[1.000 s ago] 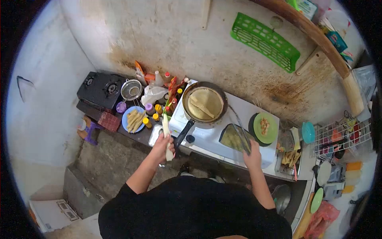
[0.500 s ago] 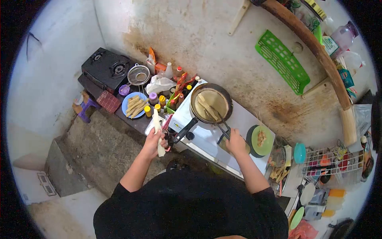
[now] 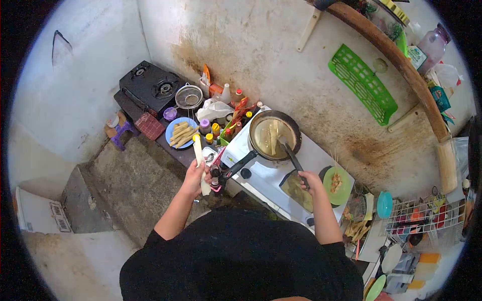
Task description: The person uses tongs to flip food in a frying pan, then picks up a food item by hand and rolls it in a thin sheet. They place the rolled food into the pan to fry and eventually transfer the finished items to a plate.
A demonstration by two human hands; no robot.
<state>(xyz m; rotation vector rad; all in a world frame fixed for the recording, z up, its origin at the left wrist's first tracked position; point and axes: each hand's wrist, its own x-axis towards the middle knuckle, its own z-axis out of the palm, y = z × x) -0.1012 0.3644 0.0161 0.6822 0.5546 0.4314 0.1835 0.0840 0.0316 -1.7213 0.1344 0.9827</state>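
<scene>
My left hand (image 3: 194,179) is closed around a long, pale uncooked roll (image 3: 198,148), which sticks out above and below the fingers. In my right hand (image 3: 312,182) are dark tongs (image 3: 292,156), their tips down inside the frying pan (image 3: 296,144). Pale rolls (image 3: 273,136) lie in the oil there, side by side, just left of the tong tips. The pan stands on a white stove (image 3: 266,186), its black handle pointing toward my left hand. Beyond that hand, a blue plate (image 3: 169,133) holds several more rolls (image 3: 183,134).
Several bottles and jars (image 3: 216,129) crowd between the blue plate and the pan. A black two-burner stove (image 3: 150,85) and a sieve (image 3: 189,96) are at the far left. Right of the pan lies a green plate (image 3: 341,194) with some filling. A wire rack (image 3: 427,216) stands farther right.
The view has shifted slightly. The rolls in the pan have turned from slanting to nearly straight up and down in view, and the tongs, earlier around them, are now to their right.
</scene>
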